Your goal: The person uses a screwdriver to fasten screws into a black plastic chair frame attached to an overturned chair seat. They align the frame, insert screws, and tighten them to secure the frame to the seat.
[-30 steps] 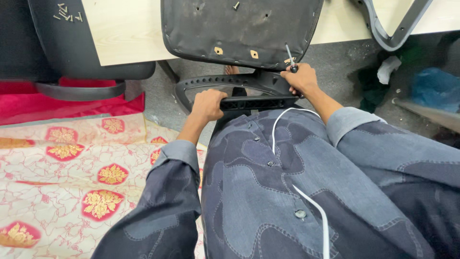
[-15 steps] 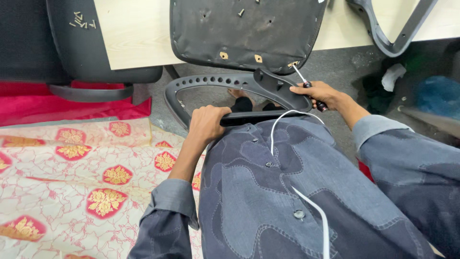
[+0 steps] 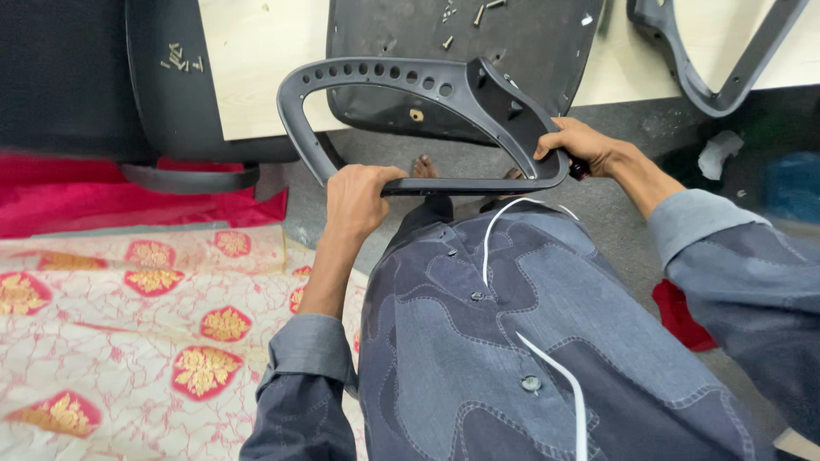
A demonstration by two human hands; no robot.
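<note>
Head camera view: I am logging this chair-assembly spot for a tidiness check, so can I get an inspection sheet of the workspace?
Surface: pale wooden board across the top, over a grey floor.
Job's things: dark grey chair frame with a row of holes, lifted clear of the board.
Clutter: loose screws on a dark seat part at left; more screws on the black seat pan; crumpled white scrap on the floor.
Grippers: left hand grips the frame's lower bar; right hand grips its right corner.
Cables: white cord down the denim shirt.
Surroundings: patterned red-and-cream cloth at left; another frame at top right.
</note>
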